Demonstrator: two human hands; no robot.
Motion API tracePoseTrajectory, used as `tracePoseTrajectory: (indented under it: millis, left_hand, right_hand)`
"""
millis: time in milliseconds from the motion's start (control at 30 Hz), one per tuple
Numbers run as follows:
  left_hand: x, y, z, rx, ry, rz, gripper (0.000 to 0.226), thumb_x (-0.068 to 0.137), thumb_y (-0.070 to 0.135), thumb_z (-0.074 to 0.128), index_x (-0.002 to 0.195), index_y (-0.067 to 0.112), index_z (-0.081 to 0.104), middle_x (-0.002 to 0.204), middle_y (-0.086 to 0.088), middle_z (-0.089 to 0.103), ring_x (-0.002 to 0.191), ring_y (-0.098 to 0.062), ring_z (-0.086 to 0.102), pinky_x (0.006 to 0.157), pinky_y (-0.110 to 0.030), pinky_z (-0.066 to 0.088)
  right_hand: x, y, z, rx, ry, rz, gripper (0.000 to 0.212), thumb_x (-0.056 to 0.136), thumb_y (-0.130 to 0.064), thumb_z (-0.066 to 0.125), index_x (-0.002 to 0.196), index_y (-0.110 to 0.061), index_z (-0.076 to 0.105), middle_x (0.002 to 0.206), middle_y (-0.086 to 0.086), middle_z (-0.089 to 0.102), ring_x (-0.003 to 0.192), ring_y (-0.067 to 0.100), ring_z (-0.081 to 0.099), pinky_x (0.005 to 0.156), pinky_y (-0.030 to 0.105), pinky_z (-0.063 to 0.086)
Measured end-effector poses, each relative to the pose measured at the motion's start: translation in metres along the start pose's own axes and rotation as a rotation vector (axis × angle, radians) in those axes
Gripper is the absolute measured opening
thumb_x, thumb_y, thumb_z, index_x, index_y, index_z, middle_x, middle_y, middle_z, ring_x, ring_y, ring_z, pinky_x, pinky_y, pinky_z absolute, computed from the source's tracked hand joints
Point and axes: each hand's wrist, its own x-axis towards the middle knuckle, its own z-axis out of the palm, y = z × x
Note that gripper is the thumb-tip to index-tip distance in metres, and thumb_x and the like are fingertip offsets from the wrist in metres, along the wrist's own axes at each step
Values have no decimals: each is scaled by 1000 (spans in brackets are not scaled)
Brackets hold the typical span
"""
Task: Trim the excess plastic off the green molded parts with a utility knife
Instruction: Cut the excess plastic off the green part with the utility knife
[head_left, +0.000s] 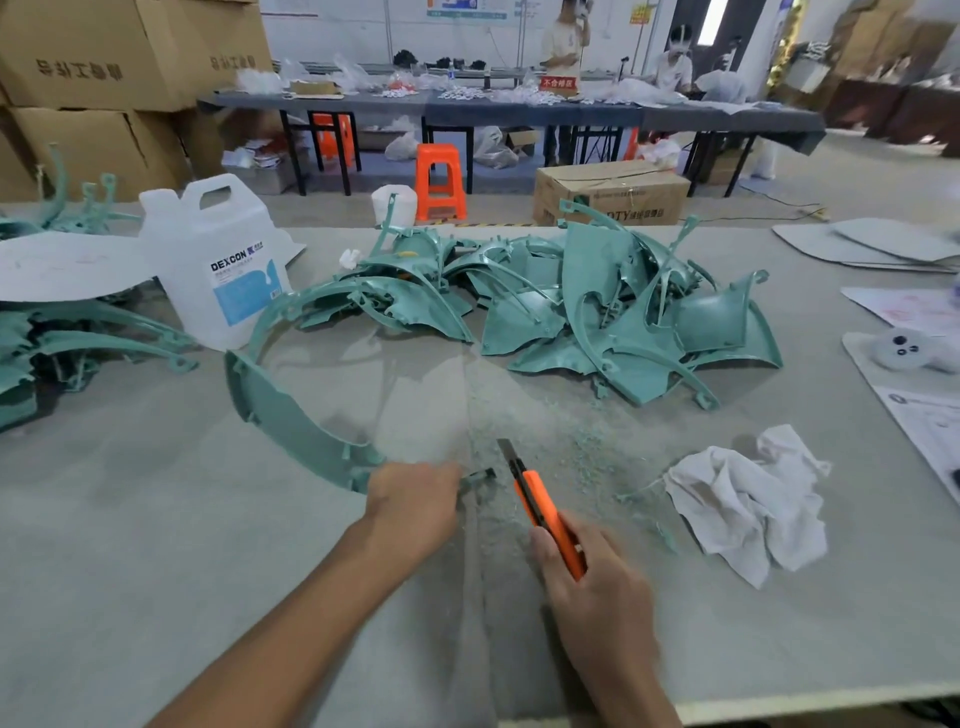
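My left hand (413, 501) curls round the near end of the curved green part (280, 415), which arcs away leftward on the table (208, 571). Its stub juts right, just beside the utility knife (540, 499) gripped in my right hand (592, 571).

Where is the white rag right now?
Head view: the white rag lies on the table, right of the right hand holding the utility knife, nearer the person than the pile of green parts.

Bright, perhaps overhead; blurred, warped edges.
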Motion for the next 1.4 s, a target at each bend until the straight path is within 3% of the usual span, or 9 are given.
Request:
tracePoseTrajectory:
  millis: [133, 333, 533, 700, 800, 1067, 1200, 1267, 1400]
  left_hand:
    - [-1, -1, 2, 9, 0, 6, 32, 92, 17, 45, 121, 24, 53, 108, -5, 69, 100, -28, 67, 68, -30, 33]
    - [-7, -1, -1, -6, 7, 40, 27, 93, 10, 42, 114, 24, 51, 94, -1, 68, 73, -25, 60, 55, -28, 24]
    - [-7, -1, -4, 12, 10, 40, 26, 93, 9, 42, 113, 24, 50, 95, -2, 68, 77, -25, 62, 60, -30, 29]
    - [-11, -2, -6, -12, 7, 26, 21, 96, 14, 41, 112, 24, 49, 95, -1, 68, 68, -23, 52, 52, -29, 20]
    - [-11, -1, -8, 4, -11, 26, 22, 96, 14, 42, 113, 25, 48, 95, -1, 68, 72, -24, 59, 49, -29, 16]
    - [-14, 2, -8, 12, -37, -14, 23, 96, 10, 41, 113, 25, 46, 93, 0, 67, 68, -23, 52, 55, -30, 26]
    - [-11, -8, -7, -264, -19, 19, 11, 105, 25, 35, 102, 27, 45, 93, -3, 66, 81, -27, 63, 65, -33, 43]
    - [-10, -13, -8, -511, 8, 57, 23, 107, 34, 34, 96, 22, 51, 85, -3, 63, 79, -28, 60, 72, -38, 50]
    - [-8, -10, -10, -756, 206, 50, 24, 103, 29, 50, 103, 16, 71, 87, -6, 56, 89, -28, 54, 79, -35, 42]
  right_hand:
    - [2, 0, 3, -102, -117, -67, 30, 92, -53, 60, 117, -39, 69, 96, -11, 61, 95, 16, 61, 74, 26, 41]
    - [13, 0, 7, -135, -112, 0, 32, 97, -44, 57, 127, -37, 65, 105, -5, 62, 101, 20, 60, 76, 28, 36]
    - [7, 1, 8, -105, -72, -59, 25, 94, -44, 62, 117, -39, 69, 87, -14, 53, 88, 17, 63, 71, 26, 37]
    - [14, 5, 11, -120, -33, 0, 23, 95, -42, 62, 114, -32, 70, 93, -5, 62, 88, 23, 64, 69, 27, 33]
    - [12, 5, 10, -121, -53, -22, 23, 95, -45, 61, 111, -33, 71, 95, -6, 65, 88, 21, 64, 69, 28, 36]
    - [15, 3, 9, -223, -154, -69, 28, 98, -49, 52, 114, -32, 68, 98, -6, 62, 93, 19, 61, 77, 32, 42]
    - [15, 1, 11, -170, -80, -15, 27, 97, -43, 57, 115, -26, 69, 100, -1, 64, 92, 23, 62, 77, 34, 43]
    - [15, 2, 10, -102, -26, 10, 25, 96, -41, 61, 113, -24, 71, 94, -3, 62, 87, 21, 60, 73, 31, 39]
    - [15, 6, 8, -19, 22, 25, 24, 94, -41, 64, 111, -26, 72, 89, -8, 61, 80, 13, 56, 70, 23, 32]
